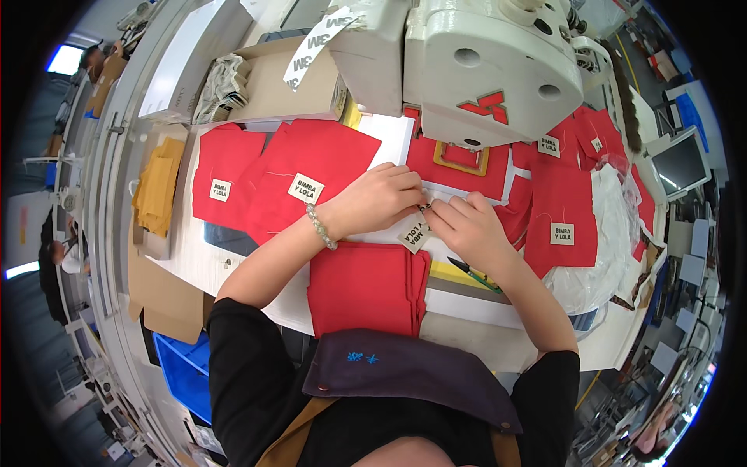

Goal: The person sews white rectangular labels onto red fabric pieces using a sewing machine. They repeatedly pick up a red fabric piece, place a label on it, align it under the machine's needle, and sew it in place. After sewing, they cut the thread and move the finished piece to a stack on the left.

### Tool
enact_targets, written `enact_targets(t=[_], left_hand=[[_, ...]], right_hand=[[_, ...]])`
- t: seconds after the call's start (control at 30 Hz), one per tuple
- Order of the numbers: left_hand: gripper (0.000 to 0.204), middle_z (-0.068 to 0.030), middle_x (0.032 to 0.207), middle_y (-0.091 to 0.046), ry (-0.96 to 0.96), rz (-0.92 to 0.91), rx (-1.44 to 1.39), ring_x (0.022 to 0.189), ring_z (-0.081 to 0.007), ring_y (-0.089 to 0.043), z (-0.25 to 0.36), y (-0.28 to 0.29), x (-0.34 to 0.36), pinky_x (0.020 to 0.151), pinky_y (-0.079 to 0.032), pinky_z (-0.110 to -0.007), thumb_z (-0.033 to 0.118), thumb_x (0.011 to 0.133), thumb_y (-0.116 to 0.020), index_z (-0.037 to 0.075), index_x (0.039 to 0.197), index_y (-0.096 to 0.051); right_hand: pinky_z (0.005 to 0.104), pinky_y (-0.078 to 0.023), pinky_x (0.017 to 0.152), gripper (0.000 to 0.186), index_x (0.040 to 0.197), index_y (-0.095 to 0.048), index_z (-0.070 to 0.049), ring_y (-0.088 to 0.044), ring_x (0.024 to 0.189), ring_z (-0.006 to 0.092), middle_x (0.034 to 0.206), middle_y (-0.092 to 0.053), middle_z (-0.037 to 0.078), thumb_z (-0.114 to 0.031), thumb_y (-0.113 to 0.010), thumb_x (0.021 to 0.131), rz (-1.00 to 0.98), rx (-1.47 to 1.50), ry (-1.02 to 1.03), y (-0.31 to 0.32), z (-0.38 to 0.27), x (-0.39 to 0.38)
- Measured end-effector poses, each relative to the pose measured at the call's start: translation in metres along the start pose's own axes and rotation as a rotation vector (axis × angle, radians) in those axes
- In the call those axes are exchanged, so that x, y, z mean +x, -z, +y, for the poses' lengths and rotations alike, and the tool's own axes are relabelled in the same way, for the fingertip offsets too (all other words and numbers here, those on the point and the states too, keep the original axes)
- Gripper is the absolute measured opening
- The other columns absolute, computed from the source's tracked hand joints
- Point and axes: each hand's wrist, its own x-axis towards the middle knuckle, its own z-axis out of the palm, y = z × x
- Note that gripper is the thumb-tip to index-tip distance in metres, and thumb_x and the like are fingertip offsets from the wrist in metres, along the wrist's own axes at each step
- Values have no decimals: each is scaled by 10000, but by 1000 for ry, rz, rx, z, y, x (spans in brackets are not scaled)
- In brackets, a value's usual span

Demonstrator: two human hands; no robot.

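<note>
My left hand [381, 194], with a beaded bracelet on the wrist, and my right hand [467, 226] meet at the centre, both with fingers pinched around small cream printed labels [416, 236], which overlap just below my fingertips. A small dark bit between the fingertips is too small to make out. Beneath them, a stack of red fabric squares [362, 289] lies at the near edge. Red pieces with labels and loose threads sit to the left [272, 156] and right [560, 202]. Thread snips with green and black handles [471, 272] lie beside my right hand.
A white sewing machine [490, 62] with a framed red piece [436, 175] beneath stands ahead. Around me are cardboard boxes [280, 78], yellow pieces [156, 187], crumpled white plastic [591, 280], a blue tray [179, 366] and a monitor [677, 163]. Other people [58, 253] appear far left.
</note>
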Motion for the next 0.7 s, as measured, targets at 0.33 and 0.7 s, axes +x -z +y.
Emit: enact_targets(t=[0.33,0.7], left_hand=[[161,-48,914,-698,79,191,-353,730,-203,-679,0,8,7,604,-560,-291,19,806,-683,74,956,-701],[224,-37,1079,-692,-22,203,188,971,-188,-649,-12,-17,37,801,-532,-311,116,823,-690,82,1043,-704]], right_hand=[[313,-551,789,165,927,-673,-1,-688,927,212,991,-700,106,87,-626,795,177,952,-568,19,15,7],[322,-569,693,154,976,-708,-57,-685,829,240,1052,-678,76,-44,-701,822,179,430,-408,-3,65,-4]])
